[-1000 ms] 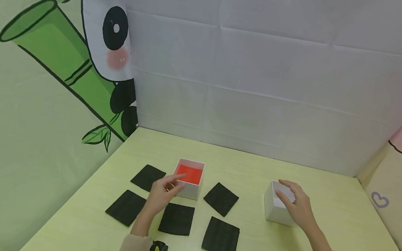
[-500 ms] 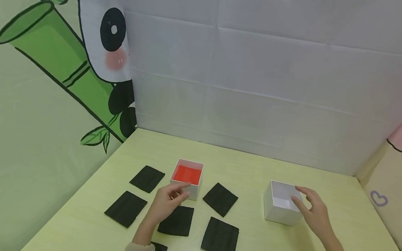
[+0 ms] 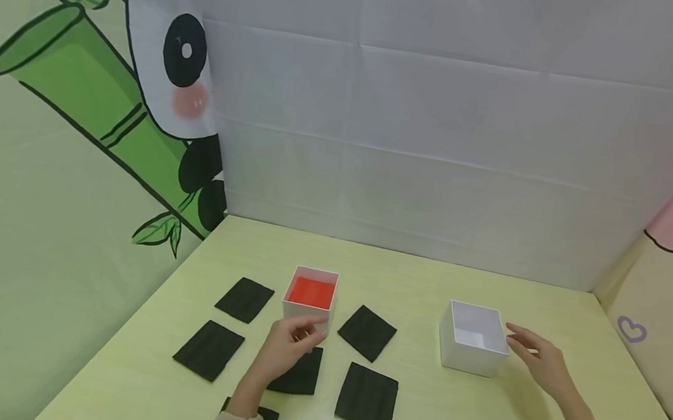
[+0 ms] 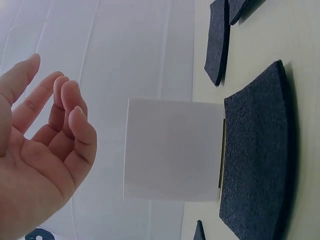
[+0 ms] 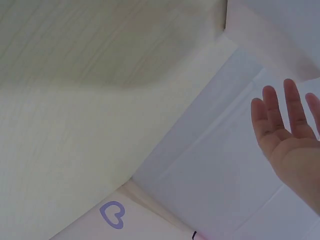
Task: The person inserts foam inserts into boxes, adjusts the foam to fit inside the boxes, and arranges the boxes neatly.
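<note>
My left hand (image 3: 285, 351), fingers loosely bent and holding nothing, hovers in front of a white box (image 3: 306, 313) with a red sheet (image 3: 312, 292) inside. It partly covers a black felt square (image 3: 300, 375). In the left wrist view, the palm and curved fingers of the left hand (image 4: 45, 145) are apart from the white box (image 4: 172, 150). Just right of a second white box (image 3: 470, 352), my right hand (image 3: 543, 368) is in the air with nothing in it. The right wrist view shows that hand (image 5: 290, 137) with fingers extended, near the box (image 5: 270, 40).
More black squares lie around the left box: one at far left (image 3: 244, 300), one at near left (image 3: 209, 350), one at right (image 3: 367, 333) and one nearer the front (image 3: 366, 399). A pale yellow table (image 3: 414, 282) ends at a white cloth backdrop (image 3: 407, 143).
Both hands have moved right and a little nearer the front. The right hand has drawn away from over the right box, uncovering its opening. The boxes and squares stay where they were.
</note>
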A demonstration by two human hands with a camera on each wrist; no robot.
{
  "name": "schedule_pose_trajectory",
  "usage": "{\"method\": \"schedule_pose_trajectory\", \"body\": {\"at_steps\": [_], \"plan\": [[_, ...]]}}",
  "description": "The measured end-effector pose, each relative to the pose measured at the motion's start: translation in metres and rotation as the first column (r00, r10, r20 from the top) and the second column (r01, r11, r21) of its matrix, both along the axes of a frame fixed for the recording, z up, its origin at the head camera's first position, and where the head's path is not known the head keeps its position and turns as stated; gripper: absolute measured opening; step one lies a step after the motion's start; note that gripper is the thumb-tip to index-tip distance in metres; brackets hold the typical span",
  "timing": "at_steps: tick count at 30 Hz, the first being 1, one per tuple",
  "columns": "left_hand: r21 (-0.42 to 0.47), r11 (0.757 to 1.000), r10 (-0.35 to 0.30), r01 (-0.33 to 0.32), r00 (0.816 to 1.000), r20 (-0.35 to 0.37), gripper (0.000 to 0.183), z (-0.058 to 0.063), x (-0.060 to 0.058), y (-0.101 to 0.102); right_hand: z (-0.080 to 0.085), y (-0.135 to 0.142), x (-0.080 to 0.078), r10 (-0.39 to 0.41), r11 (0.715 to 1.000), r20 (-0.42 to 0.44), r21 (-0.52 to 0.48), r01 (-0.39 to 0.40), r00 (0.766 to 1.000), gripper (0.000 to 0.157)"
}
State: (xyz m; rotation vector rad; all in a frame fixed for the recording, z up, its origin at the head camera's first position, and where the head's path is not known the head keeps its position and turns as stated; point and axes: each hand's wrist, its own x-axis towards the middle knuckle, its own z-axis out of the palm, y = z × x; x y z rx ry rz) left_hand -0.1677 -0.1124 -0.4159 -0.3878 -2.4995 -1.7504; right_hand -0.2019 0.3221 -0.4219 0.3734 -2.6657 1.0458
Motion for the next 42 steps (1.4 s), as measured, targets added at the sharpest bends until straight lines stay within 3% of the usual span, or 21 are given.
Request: {"method": "schedule_pose_trajectory", "body": {"at_steps": [6, 13, 21, 31, 36, 42], "plan": [[-0.012, 0.999, -0.038, 0.038, 0.999, -0.022, 0.03, -0.002, 0.0, 0.008, 0.001, 0.005, -0.005, 0.051, 0.999, 0.039, 0.011, -0.052, 0.998, 0.031], [-0.069, 0.989, -0.138, 0.134, 0.988, -0.072, 0.031, -0.006, -0.004, 0.019, 0.002, 0.008, -0.008, 0.111, 0.994, 0.105, -0.028, -0.109, 0.988, 0.031], [-0.156, 0.968, -0.207, 0.196, 0.976, -0.06, 0.039, -0.013, -0.011, 0.029, -0.002, 0.011, -0.01, 0.118, 0.987, 0.222, -0.129, -0.091, 0.968, 0.039], [-0.263, 0.939, -0.241, 0.222, 0.97, -0.041, 0.044, -0.02, -0.021, 0.04, -0.004, 0.01, -0.012, 0.089, 0.989, 0.258, -0.136, -0.055, 0.962, 0.039], [-0.324, 0.917, -0.256, 0.231, 0.966, -0.039, 0.045, -0.021, -0.026, 0.045, -0.002, 0.009, -0.011, 0.092, 0.99, 0.251, -0.126, -0.062, 0.964, 0.038], [-0.348, 0.909, -0.248, 0.231, 0.969, -0.002, 0.045, -0.021, -0.03, 0.05, 0.001, 0.01, -0.009, 0.126, 0.987, 0.251, -0.128, -0.096, 0.96, 0.039]]}}
